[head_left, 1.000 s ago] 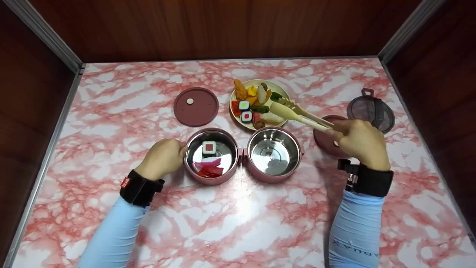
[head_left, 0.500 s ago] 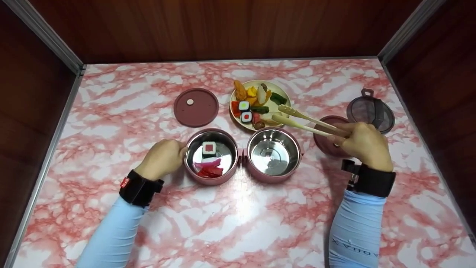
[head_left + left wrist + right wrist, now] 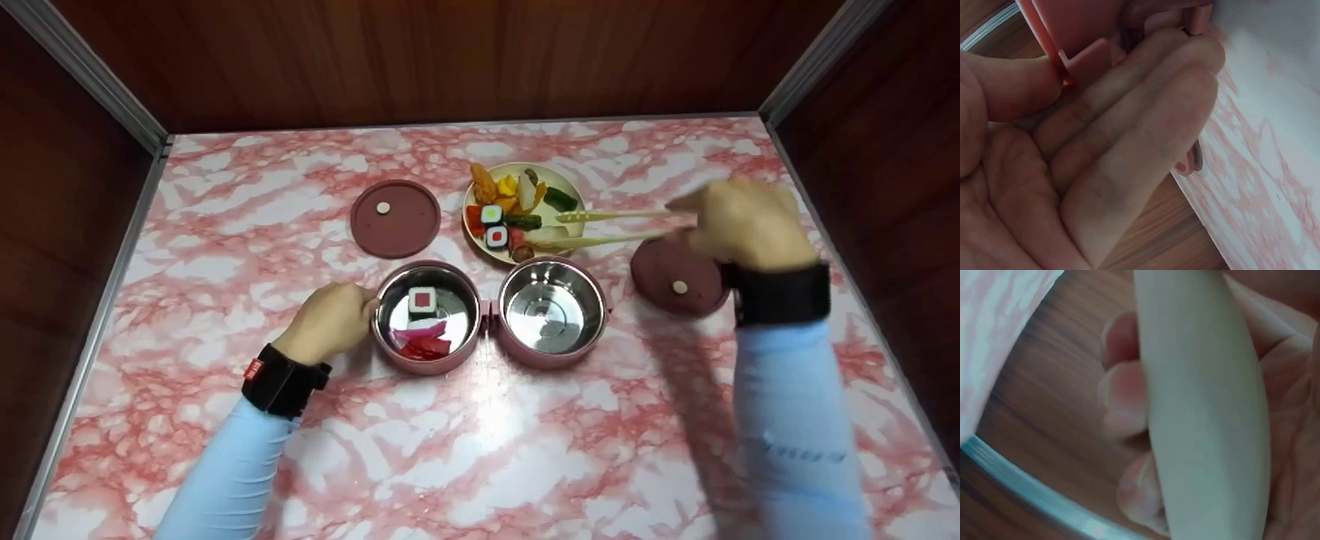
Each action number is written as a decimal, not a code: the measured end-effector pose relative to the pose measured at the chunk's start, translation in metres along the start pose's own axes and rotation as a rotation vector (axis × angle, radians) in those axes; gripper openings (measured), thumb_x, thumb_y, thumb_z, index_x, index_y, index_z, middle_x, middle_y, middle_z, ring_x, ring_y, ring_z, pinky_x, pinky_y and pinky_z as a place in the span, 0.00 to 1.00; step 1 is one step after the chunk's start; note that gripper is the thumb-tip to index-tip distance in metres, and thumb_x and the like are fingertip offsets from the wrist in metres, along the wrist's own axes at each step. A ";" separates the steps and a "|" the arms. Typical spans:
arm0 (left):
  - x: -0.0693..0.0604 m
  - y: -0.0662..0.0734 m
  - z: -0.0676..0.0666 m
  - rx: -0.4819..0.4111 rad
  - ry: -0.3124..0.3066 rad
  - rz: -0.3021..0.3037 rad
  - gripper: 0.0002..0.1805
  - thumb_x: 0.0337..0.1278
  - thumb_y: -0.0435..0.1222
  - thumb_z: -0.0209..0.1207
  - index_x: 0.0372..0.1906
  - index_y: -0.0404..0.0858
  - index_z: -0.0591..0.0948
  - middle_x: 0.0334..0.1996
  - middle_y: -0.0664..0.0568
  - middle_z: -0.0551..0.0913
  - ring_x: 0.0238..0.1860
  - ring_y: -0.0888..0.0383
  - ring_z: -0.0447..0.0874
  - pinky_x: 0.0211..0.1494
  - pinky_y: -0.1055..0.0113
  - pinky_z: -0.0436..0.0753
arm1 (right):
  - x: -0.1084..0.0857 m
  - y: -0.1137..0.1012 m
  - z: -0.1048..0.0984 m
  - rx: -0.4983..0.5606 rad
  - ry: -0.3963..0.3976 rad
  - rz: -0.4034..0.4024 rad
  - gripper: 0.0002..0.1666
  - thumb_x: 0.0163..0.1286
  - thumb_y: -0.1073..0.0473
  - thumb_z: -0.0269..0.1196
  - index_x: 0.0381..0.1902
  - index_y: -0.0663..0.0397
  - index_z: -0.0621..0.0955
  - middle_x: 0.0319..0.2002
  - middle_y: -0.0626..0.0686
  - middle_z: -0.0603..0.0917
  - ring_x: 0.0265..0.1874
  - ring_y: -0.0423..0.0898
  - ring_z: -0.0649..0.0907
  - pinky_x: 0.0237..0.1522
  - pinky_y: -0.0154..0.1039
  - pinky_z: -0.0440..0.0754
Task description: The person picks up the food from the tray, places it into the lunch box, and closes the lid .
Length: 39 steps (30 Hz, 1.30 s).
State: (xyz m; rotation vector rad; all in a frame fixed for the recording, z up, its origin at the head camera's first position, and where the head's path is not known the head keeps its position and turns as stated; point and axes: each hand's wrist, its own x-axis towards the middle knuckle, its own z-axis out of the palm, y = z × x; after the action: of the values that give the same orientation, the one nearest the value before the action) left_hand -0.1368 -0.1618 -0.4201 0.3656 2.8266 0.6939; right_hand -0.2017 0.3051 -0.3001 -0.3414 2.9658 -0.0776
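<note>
My left hand (image 3: 330,319) holds the side of the left pink pot (image 3: 427,366), with thumb and fingers about its pink clip (image 3: 1092,62) in the left wrist view. That steel-lined pot contains a sushi roll (image 3: 422,300) and magenta and red pieces (image 3: 425,346). Joined to it is the right pink pot (image 3: 553,360), its steel bottom bare. My right hand (image 3: 750,225), blurred, grips cream tongs (image 3: 615,240); fingers wrap their handle (image 3: 1202,405) in the right wrist view. Their spread tips reach over the cream plate (image 3: 566,171), the lower one at a pale food piece (image 3: 546,235).
On the plate lie two sushi rolls (image 3: 493,225), green pieces (image 3: 559,199) and several orange and yellow foods. A maroon lid (image 3: 395,217) lies left of it, another maroon lid (image 3: 675,274) under my right forearm's side. Dark wooden walls (image 3: 465,67) bound the marbled table (image 3: 480,465).
My right hand has moved away and to the right, swinging the tongs nearly level; their tips have left the green piece and come lower on the plate. The left hand stays put.
</note>
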 end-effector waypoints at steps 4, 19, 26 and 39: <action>0.000 -0.001 0.001 -0.001 -0.007 -0.011 0.20 0.71 0.37 0.52 0.18 0.43 0.76 0.17 0.51 0.76 0.24 0.52 0.76 0.33 0.56 0.77 | 0.028 -0.019 -0.024 -0.125 -0.103 -0.082 0.24 0.61 0.44 0.68 0.55 0.40 0.85 0.54 0.58 0.84 0.49 0.64 0.81 0.37 0.63 0.75; -0.001 0.001 0.003 -0.001 0.008 0.014 0.19 0.71 0.36 0.53 0.19 0.43 0.78 0.16 0.52 0.75 0.23 0.53 0.76 0.32 0.57 0.77 | 0.072 -0.063 -0.045 -0.465 -0.027 -0.313 0.09 0.50 0.53 0.67 0.16 0.47 0.80 0.17 0.54 0.77 0.17 0.53 0.75 0.18 0.54 0.72; 0.001 0.002 0.001 0.010 0.012 0.021 0.19 0.70 0.36 0.53 0.20 0.42 0.77 0.17 0.51 0.75 0.23 0.52 0.75 0.32 0.56 0.76 | 0.068 -0.054 -0.053 -0.437 0.000 -0.309 0.12 0.49 0.53 0.67 0.14 0.47 0.76 0.15 0.52 0.75 0.15 0.52 0.74 0.17 0.53 0.71; -0.002 0.000 0.001 -0.014 0.010 -0.008 0.18 0.71 0.37 0.52 0.21 0.43 0.80 0.18 0.52 0.78 0.25 0.52 0.78 0.34 0.55 0.78 | 0.076 -0.051 -0.036 -0.489 0.062 -0.443 0.09 0.46 0.56 0.69 0.15 0.47 0.78 0.15 0.52 0.75 0.13 0.52 0.72 0.18 0.53 0.70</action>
State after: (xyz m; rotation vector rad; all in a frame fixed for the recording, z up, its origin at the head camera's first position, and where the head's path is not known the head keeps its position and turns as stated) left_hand -0.1349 -0.1622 -0.4207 0.3492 2.8296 0.7156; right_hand -0.2693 0.2389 -0.2718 -1.0636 2.8724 0.6019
